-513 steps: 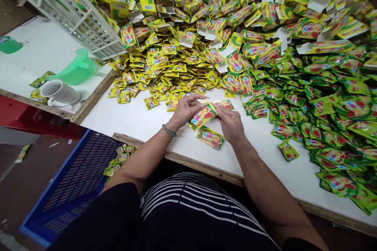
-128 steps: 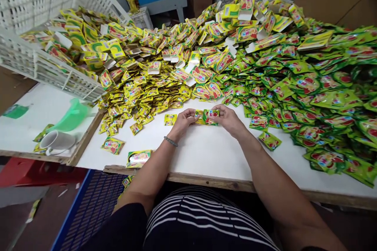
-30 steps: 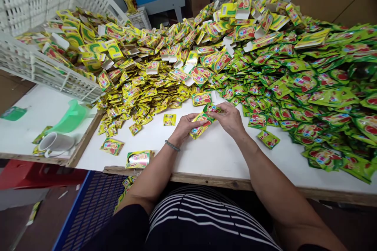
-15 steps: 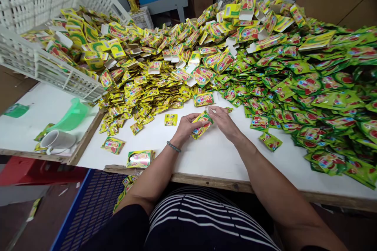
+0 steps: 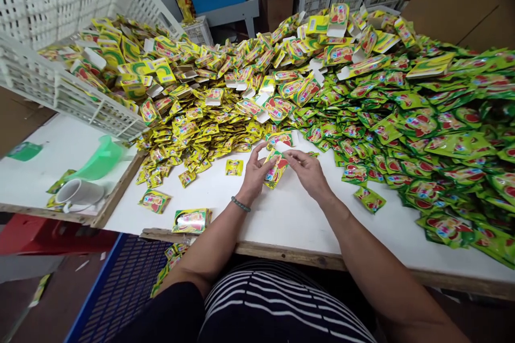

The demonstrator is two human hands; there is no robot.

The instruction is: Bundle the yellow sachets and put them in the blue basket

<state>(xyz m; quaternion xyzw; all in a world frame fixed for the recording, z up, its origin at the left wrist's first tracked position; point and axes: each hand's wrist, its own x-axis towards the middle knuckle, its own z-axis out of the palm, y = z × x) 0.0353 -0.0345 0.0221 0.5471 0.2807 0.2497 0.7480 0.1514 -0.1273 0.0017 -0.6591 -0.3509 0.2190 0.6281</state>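
Observation:
My left hand [image 5: 254, 175] grips a small yellow-and-green printed box [image 5: 275, 172] by its left side, thumb across the front and forefinger raised. White flaps show at the box's upper end. Against its upper right edge, the fingers of my right hand [image 5: 309, 174] are pinched together; their tips are partly hidden. Just beyond the hands lies another printed box [image 5: 284, 139]. A single small yellow sachet [image 5: 234, 167] rests on the white tabletop [image 5: 289, 219] to the left, and a green sachet [image 5: 369, 199] lies to the right.
Heaped yellow sachets [image 5: 201, 133], cartons [image 5: 338, 53] and green sachets [image 5: 422, 123] cover the table's far side and right. A white basket [image 5: 94, 104] tilts at left, near a mug [image 5: 79, 192]. Below the wooden edge stands a blue crate [image 5: 116, 278].
My left forefinger has lifted from the box, and my right fingers have shifted slightly down along its upper end. White flaps now show there. The whole view has tilted slightly.

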